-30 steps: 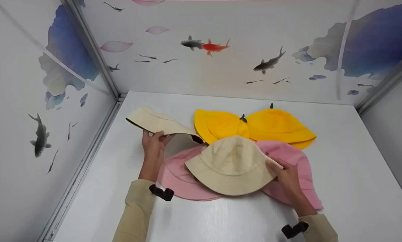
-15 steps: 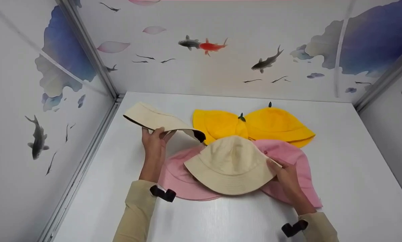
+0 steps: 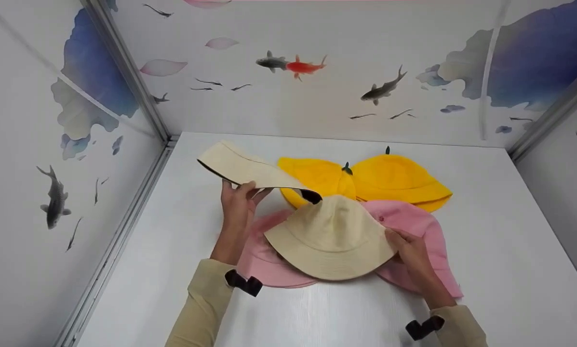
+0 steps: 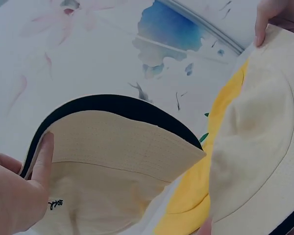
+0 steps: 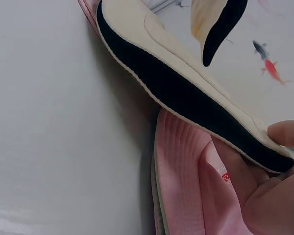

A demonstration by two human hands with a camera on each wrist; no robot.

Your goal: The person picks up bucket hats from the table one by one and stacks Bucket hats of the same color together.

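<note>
Left-hand grip (image 3: 238, 205) is pinching the edge of the raised cream hat (image 3: 249, 168), drawn in to the thickness of the brim, with digits lying on both faces. Right-hand grip (image 3: 412, 250) is likewise closing on a brim, holding the side edge of the front cream hat (image 3: 334, 231) between the thumb above and the fingers beneath.

The raised hat is tilting above the tabletop (image 3: 148, 279), its dark lining (image 4: 122, 105) showing along the rim and small dark lettering (image 4: 56, 204) marking its cloth. Its lower tip is overlapping the crown of the front hat in the head view; whether they are touching, I cannot tell.

The front hat is facing crown up, covering parts of the left pink hat (image 3: 261, 253) and the right pink hat (image 3: 430, 233). Behind them, the left yellow hat (image 3: 312, 173) and the right yellow hat (image 3: 394, 176) are lying side by side, each bearing a green leaf tip. Painted fish (image 3: 305, 66) are decorating the back wall (image 3: 298, 106).
</note>
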